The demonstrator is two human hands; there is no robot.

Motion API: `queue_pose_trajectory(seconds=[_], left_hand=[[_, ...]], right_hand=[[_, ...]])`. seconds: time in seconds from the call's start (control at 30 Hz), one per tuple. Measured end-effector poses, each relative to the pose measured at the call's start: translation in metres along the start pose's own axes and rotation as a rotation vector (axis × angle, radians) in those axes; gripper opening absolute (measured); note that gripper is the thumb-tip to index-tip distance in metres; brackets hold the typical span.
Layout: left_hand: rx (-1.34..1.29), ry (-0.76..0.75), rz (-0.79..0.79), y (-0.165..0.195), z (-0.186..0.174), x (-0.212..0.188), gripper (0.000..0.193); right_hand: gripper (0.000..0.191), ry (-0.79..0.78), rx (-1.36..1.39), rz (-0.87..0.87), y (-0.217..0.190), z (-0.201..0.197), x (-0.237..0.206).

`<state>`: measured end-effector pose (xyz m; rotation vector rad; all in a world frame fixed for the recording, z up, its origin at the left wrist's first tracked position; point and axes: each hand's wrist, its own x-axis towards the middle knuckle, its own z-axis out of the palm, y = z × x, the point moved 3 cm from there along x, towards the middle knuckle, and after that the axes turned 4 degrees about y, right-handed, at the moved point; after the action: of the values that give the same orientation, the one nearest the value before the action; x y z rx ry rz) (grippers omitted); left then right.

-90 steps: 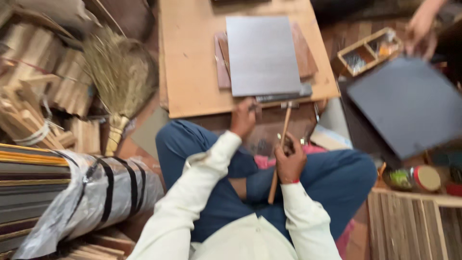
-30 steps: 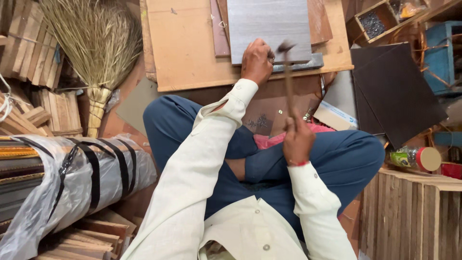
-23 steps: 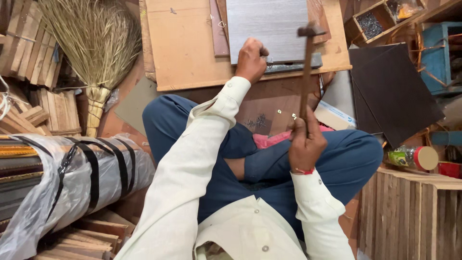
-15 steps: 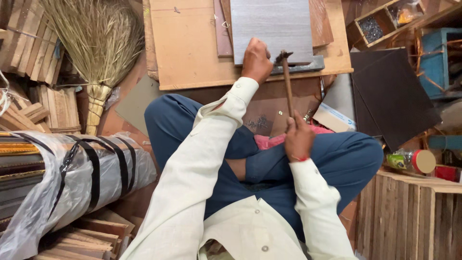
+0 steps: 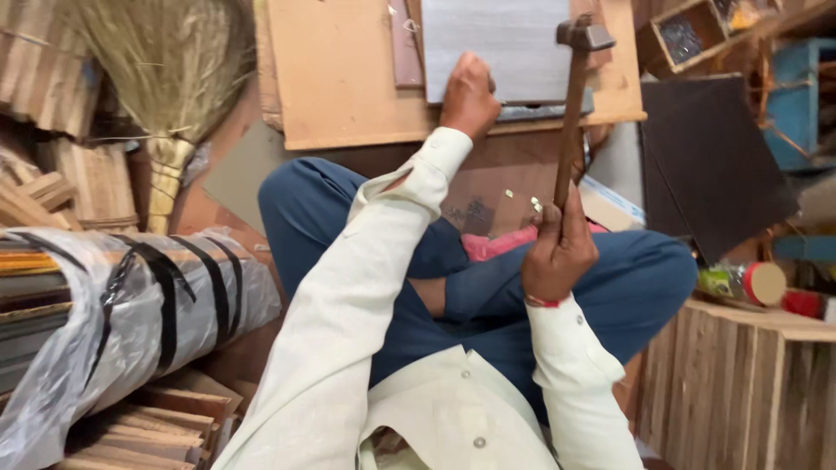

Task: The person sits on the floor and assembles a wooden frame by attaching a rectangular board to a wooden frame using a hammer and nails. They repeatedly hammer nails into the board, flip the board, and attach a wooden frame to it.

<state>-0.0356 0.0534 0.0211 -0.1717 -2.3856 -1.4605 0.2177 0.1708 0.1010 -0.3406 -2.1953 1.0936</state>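
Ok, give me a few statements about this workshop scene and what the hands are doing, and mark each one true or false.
1. The right hand grips a wooden-handled hammer with its head raised. True.
2. The left hand rests on the broom. False: it is closed at the near edge of the grey panel; the broom lies apart, at the left.
3. The grey panel lies on a light wooden board. True.
4. The hammer head touches the floor. False: it is up over the board's right part.
5. The person wears blue trousers. True.
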Motion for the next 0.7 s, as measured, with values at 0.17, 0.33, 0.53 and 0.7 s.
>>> queue_pose_trajectory(seconds=[0.17,0.33,0.53,0.7], left_hand=[[-0.008,-0.002,0.012,0.004,0.000,0.002,0.011],[-0.124,-0.099,0.144,0.001,-0.021,-0.010,0.012],[0.006,0.363,-0.059,-0.018,-0.087,-0.033,0.019],[-0.443,0.151,-0.723,-0.039,-0.081,-0.030,0.027]], right_hand=[[0.023,-0.315,-0.435,0.066,0.036,0.021,0.008],[0.025,-0.259,0.120,0.391,0.059,0.009,0.003],[0.027,-0.249,0.742,0.933,0.065,-0.008,0.002],[0.026,-0.416,0.937,1.223,0.082,0.005,-0.047]])
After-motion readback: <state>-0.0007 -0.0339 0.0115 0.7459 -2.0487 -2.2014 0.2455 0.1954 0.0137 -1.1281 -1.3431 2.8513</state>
